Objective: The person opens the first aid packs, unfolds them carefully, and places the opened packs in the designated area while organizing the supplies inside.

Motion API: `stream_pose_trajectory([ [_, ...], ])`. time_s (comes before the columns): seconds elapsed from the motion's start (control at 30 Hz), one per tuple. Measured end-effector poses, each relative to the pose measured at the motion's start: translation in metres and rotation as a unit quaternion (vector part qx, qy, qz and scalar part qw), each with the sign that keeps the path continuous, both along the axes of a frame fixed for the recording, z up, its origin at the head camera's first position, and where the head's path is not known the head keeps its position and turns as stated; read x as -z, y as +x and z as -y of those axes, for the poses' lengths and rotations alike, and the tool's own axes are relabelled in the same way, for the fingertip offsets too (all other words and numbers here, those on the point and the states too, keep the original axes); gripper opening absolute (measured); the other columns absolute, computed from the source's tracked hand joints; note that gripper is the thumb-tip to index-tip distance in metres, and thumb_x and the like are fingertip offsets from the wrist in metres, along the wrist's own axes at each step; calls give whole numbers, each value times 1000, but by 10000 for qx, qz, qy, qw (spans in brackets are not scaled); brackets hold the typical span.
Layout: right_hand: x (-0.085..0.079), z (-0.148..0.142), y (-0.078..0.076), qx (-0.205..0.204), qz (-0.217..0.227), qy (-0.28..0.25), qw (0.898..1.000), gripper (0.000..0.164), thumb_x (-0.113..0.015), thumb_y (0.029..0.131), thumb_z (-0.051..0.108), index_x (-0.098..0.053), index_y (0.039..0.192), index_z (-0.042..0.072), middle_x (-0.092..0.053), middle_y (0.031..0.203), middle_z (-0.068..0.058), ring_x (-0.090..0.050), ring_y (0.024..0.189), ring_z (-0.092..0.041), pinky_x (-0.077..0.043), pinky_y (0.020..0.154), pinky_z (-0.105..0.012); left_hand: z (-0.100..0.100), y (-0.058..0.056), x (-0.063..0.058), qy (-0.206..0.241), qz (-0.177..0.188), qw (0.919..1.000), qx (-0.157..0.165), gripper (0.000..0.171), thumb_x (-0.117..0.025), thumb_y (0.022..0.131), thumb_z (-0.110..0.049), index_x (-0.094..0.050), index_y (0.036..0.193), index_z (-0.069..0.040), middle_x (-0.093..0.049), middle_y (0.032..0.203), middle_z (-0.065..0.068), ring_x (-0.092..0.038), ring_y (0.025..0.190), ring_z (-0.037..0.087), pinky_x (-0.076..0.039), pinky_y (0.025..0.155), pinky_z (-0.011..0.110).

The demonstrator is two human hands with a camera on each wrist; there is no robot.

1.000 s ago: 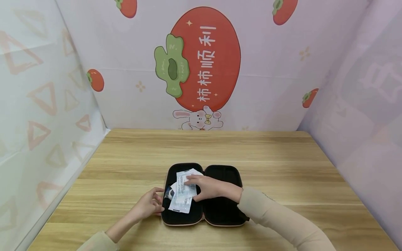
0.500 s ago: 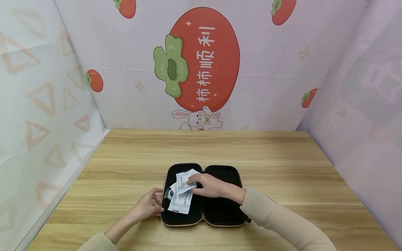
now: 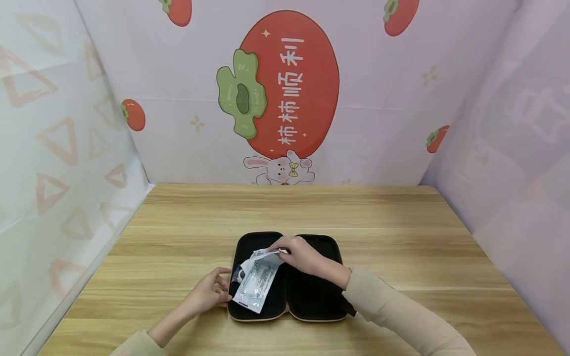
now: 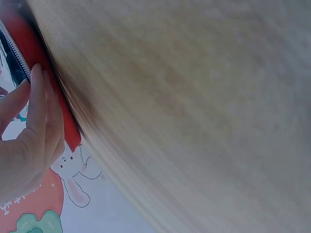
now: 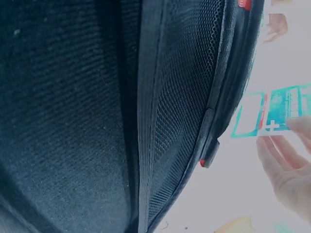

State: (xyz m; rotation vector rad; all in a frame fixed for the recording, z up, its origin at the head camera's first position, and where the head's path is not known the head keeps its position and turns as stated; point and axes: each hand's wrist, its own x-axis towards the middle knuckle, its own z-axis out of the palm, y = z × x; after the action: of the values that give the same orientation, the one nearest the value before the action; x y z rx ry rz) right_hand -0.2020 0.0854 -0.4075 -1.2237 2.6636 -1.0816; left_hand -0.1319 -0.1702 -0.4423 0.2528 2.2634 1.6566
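In the head view a zip case (image 3: 315, 296) lies spread on the table, black inside. Its outer shell (image 4: 73, 131) shows red in the left wrist view. My right hand (image 3: 300, 254), over the left half, pinches white sachets (image 3: 258, 286) by their upper end; how many it holds I cannot tell. One sachet (image 5: 279, 110) shows green print, a red stripe and a white cross in the right wrist view. At the case's left edge my left hand (image 3: 209, 290) grips the rim, fingers outside, thumb by the zip.
A small dark item with a white ring (image 3: 241, 274) lies in the left half, partly under the sachets. The wooden table (image 3: 383, 217) stretches around the case. Printed cloth (image 3: 374, 113) hangs behind and on both sides.
My right hand has moved slightly up and away from me, tipping the sachets; the long sachet's lower end has shifted towards me. The left hand stays at the rim.
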Motion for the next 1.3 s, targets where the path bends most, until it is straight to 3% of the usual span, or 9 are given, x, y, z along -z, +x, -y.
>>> stream_pose_trajectory([
  [0.2, 0, -1, -4, 273, -212, -450, 9984, 17, -53, 84, -3, -64, 97, 2, -64, 93, -8, -60, 82, -12, -50, 69, -16, 0, 1, 1, -11, 4, 10000, -19, 59, -58, 66, 22, -30, 118, 19, -45, 80, 13, -54, 64, 19, -56, 56, 33],
  [0.47, -7, -6, -7, 708, -286, -1015, 9919, 10, -57, 83, -1, -63, 91, -1, -65, 88, -11, -62, 82, -19, -53, 70, -20, 0, 1, 1, -29, -12, 10000, -44, 58, -58, 65, 22, -31, 117, 19, -46, 80, 14, -54, 64, 19, -56, 56, 34],
  [0.77, -16, -23, -8, 1256, 29, -1410, 9820, 16, -59, 83, 5, -63, 97, -1, -65, 87, -10, -61, 78, -17, -53, 65, -22, 0, 1, 1, -44, -5, 10000, -78, 58, -58, 65, 22, -32, 116, 19, -45, 80, 13, -53, 63, 18, -55, 56, 34],
  [1.03, -13, -43, -10, 1619, 641, -1724, 9695, 19, -59, 83, 5, -61, 99, -5, -64, 85, -15, -60, 73, -22, -54, 61, -34, 0, 0, 2, -79, -29, 9999, -94, 58, -59, 65, 22, -32, 116, 18, -45, 80, 13, -52, 63, 17, -55, 55, 33],
  [1.3, -6, -63, -10, 1953, 1274, -1641, 9585, 22, -58, 83, 3, -59, 103, -8, -62, 84, -16, -60, 69, -19, -55, 57, -37, 0, -1, 3, -60, -54, 9999, -64, 58, -59, 65, 21, -31, 116, 19, -45, 80, 12, -53, 63, 17, -55, 55, 32],
])
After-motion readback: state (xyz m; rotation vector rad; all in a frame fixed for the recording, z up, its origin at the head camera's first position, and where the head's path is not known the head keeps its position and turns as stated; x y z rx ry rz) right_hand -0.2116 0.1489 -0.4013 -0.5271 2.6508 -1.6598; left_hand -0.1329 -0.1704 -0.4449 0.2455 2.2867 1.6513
